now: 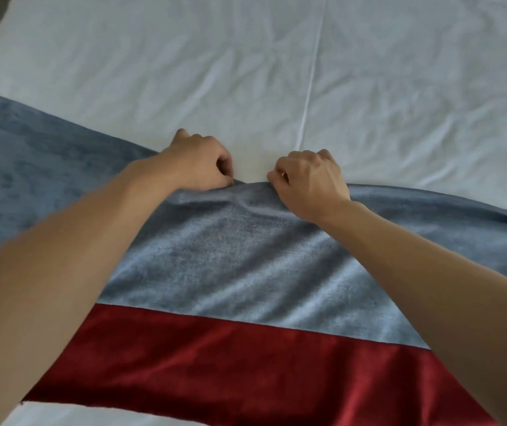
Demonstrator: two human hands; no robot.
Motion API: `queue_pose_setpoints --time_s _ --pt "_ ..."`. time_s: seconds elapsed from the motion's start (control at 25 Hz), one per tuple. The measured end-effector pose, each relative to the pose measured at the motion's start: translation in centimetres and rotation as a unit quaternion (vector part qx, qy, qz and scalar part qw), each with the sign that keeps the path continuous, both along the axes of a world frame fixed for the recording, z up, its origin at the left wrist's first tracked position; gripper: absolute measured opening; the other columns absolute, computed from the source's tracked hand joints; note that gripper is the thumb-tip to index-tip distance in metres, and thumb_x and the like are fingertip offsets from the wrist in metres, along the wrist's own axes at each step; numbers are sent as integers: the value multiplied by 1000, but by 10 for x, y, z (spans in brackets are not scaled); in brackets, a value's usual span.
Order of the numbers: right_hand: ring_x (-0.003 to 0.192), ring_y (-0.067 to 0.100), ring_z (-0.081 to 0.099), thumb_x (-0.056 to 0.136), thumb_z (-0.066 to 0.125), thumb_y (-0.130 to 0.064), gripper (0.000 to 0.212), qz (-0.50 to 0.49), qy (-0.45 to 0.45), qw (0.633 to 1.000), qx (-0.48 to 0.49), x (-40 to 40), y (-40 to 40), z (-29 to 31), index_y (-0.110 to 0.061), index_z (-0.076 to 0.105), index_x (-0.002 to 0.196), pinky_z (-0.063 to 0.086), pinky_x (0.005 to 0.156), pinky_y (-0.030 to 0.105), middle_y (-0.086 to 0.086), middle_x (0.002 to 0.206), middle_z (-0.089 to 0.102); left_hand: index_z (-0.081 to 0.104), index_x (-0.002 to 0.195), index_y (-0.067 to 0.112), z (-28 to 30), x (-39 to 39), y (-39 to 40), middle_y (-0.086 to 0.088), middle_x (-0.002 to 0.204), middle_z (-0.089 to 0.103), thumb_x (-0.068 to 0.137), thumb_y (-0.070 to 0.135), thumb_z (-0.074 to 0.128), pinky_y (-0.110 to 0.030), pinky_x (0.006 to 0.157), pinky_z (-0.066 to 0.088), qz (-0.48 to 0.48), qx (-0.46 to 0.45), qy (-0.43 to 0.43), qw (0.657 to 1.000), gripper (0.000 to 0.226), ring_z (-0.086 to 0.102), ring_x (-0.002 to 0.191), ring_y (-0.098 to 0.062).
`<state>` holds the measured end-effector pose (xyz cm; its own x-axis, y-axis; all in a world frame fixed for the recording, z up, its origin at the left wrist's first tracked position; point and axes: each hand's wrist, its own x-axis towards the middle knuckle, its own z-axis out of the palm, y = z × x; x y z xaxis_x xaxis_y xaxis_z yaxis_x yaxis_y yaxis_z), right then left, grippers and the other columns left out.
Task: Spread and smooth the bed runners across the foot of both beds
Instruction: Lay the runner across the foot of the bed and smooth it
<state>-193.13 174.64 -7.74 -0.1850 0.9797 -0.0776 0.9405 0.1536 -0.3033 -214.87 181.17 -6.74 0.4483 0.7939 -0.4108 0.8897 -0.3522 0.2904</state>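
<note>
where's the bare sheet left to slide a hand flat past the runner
Bare white sheet lies beyond the runner's far edge, either side of the crease. Crowded at mid-edge, where the left hand and right hand pinch it.

I have both bare forearms stretched forward, converging toward the middle. My left hand (198,161) and right hand (309,179) sit knuckles-up, near each other but apart, fingers curled under, each pinching cloth between thumb and fingers.

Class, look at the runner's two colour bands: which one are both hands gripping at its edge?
The blue-grey band: left hand and right hand pinch its far edge; the red band lies nearer, untouched.
</note>
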Motion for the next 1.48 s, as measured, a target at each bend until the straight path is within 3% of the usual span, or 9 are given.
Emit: queue_pose_setpoints --time_s 0.24,0.44,0.56,0.68,0.88,1.08,1.24,1.32,1.48 --pt "82 22 59 95 49 -29 25 -7 -13 1000 6 -1 8 11 -17 72 93 41 93 38 0 88 67 68 77 30 5 2 1 15 74 66 85 37 64 -36 88 27 10 171 -42 984 12 57 78 -12" --pt "89 26 61 93 53 -32 23 -5 -11 1000 -22 10 -1 16 -17 71 97 40 94 41 3 94 68 69 91 30 4 54 -17 11 85 68 86 44 58 -38 89 27 -90 99 -45 990 19 58 90 -16" --pt "85 23 61 92 53 -35 25 16 9 1000 6 13 -10 10 -16 70 99 42 89 39 0 90 67 66 93 28 5 63 -16 10 87 64 86 47 55 -35 87 26 -82 123 -93 985 22 58 89 -16" --pt "82 19 60 89 58 -40 27 37 26 998 37 13 -12 8 -17 68 99 45 86 37 -2 89 66 63 84 29 12 25 -29 13 84 59 81 56 57 -34 82 26 -75 168 -134 974 29 53 81 -13" --pt "80 21 59 91 58 -30 18 81 18 996 41 -19 -1 5 -15 68 92 45 85 36 -1 85 64 68 87 27 9 -57 -36 11 83 64 88 40 66 -35 82 26 -30 142 -53 988 13 57 83 -16" --pt "85 24 60 95 50 -25 21 -42 -7 999 5 -28 30 -1 -18 69 92 39 88 36 0 92 66 72 84 30 -3 -51 10 17 80 66 92 45 60 -38 95 28 76 108 -103 986 20 60 81 -11" --pt "87 21 58 93 53 -37 24 26 20 999 26 -60 30 -1 -19 68 98 40 90 37 -2 95 65 70 84 31 -4 -93 1 17 82 66 91 49 59 -38 92 26 75 132 -99 983 21 58 78 -11" --pt "86 22 57 93 53 -34 21 53 4 998 20 -77 35 -4 -17 67 94 39 89 36 -1 92 65 65 83 35 -3 -132 -6 18 83 61 87 50 63 -37 89 26 69 139 -83 984 16 55 81 -11" --pt "83 23 55 92 54 -23 15 5 -7 1000 15 -87 39 -13 -15 67 88 37 87 35 1 88 63 62 81 30 -12 -167 -6 10 80 61 90 49 60 -39 84 30 120 171 -83 974 22 57 83 -19"
